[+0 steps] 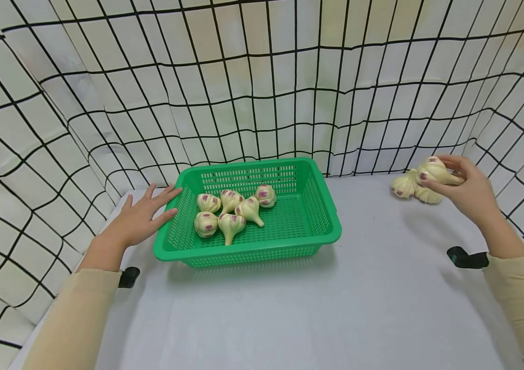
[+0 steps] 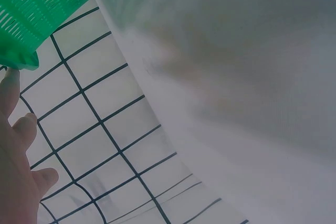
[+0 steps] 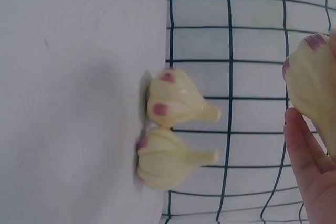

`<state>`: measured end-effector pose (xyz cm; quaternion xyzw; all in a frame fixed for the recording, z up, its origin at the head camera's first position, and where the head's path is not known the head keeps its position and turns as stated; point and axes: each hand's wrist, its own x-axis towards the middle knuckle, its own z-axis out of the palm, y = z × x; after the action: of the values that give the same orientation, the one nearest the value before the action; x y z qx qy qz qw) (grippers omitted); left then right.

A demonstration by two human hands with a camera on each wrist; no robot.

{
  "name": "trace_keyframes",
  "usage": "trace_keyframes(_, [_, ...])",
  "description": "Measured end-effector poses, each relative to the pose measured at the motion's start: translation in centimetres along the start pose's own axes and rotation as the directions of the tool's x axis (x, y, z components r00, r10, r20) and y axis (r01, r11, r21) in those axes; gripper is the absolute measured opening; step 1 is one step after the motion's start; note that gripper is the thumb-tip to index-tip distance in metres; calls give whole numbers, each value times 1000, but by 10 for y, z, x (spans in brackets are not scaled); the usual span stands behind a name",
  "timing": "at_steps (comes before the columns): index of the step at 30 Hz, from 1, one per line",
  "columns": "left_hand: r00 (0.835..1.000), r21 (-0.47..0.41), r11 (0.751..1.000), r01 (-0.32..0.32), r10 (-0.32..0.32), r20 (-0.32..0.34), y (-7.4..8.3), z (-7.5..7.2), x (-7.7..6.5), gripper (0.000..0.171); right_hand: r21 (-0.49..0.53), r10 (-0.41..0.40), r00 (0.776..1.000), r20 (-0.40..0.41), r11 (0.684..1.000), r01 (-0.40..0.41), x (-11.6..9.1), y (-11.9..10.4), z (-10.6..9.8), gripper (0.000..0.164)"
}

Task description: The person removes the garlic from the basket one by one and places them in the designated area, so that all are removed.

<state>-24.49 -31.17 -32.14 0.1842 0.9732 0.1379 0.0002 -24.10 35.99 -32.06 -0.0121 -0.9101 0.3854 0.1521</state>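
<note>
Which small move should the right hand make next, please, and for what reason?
Probably, the right hand should carry the held garlic left, over the basket's bare right part. It grips this garlic clear of the two others on the table, and six more lie in the basket.

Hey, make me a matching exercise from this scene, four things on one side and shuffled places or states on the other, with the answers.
1. Left hand
2. Right hand
3. Basket
4. Two loose garlic bulbs

A. On the table, right of the basket
B. Green, with six bulbs inside
C. At the basket's left rim
D. Holding one bulb

Pairs: 1-C, 2-D, 3-B, 4-A
</note>
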Motion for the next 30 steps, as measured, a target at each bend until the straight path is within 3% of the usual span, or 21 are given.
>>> trace_keyframes(12, [1000, 4, 1000, 9, -9, 7, 2, -1, 0, 67, 27, 57, 997, -59, 998, -56, -3, 22, -9, 79])
trace_keyframes(30, [1000, 16, 1000, 0, 0, 5, 1, 0, 0, 67, 36, 154, 985, -75, 988, -151, -4, 49, -13, 85])
